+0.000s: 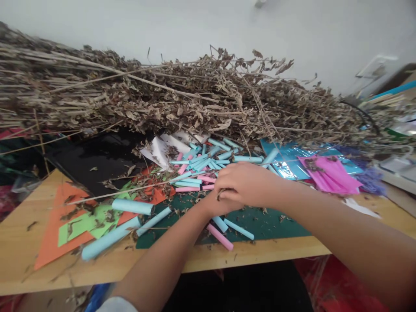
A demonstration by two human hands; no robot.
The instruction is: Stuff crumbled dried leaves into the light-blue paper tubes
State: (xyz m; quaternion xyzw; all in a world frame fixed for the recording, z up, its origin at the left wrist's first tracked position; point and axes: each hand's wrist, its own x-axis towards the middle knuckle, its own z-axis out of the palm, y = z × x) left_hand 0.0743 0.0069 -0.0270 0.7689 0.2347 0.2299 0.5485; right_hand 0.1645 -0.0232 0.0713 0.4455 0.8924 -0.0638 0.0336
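My right hand (248, 184) lies over my left hand (218, 206) at the middle of the wooden table (19, 242), above a dark green sheet (269, 223). The fingers of both are curled together around a bit of dried plant; what exactly they pinch is hidden. Right behind them lies a pile of rolled paper tubes (204, 164) in light blue and pink. More tubes lie below the hands, one pink (220, 237) and one blue (238, 229). A thin dry stem (130, 190) runs leftward from the hands.
A large heap of dried leafy branches (162, 95) spans the back of the table. Orange and green paper sheets (65, 221) lie at left with long blue tubes (107, 240). Black sheet (97, 160), blue foil (289, 160) and pink paper (328, 173) lie behind. Leaf crumbs are scattered about.
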